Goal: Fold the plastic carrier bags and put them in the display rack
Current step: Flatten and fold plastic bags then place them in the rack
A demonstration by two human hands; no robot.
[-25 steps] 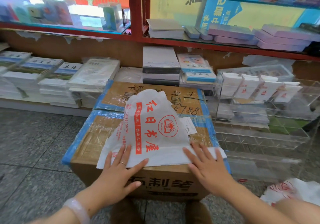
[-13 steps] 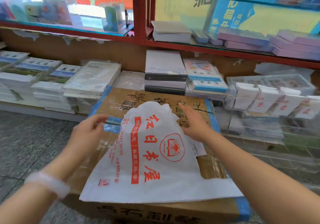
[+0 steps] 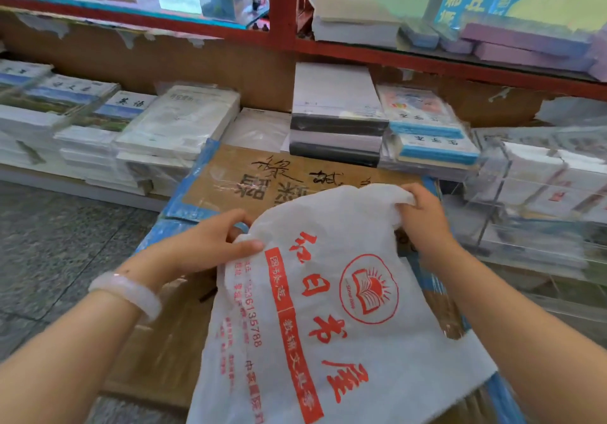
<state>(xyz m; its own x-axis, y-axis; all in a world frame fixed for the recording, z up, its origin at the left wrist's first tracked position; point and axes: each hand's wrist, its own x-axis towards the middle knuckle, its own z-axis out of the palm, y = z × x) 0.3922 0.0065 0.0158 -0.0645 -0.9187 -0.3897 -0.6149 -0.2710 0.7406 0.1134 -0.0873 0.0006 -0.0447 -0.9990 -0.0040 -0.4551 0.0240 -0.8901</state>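
Head view: the one camera, looking down over both forearms at a taped box in front of shop shelving.
Bag: a white plastic carrier bag with red printed characters and a round red book logo (image 3: 331, 308) lies spread on the top of a brown cardboard box sealed with blue and clear tape (image 3: 164, 351); its bottom edge hangs past the box's near edge, its handle end points to the far edge.
Left hand: the left hand (image 3: 210, 243) pinches the bag's left handle edge, thumb on top and fingers curled beneath, near the box's left side; a pale bangle (image 3: 126, 294) sits on that wrist.
Right hand: the right hand (image 3: 423, 216) grips the bunched right handle at the bag's far right corner, fingers curled round the plastic.
Hands together: well apart, one at each handle.
Rack: a clear acrylic display rack (image 3: 538, 193) stands just beside the box's right edge, with white folded items in its upper compartments.
Behind: stacks of wrapped books (image 3: 177, 121) line the low shelf beyond the box's far edge.
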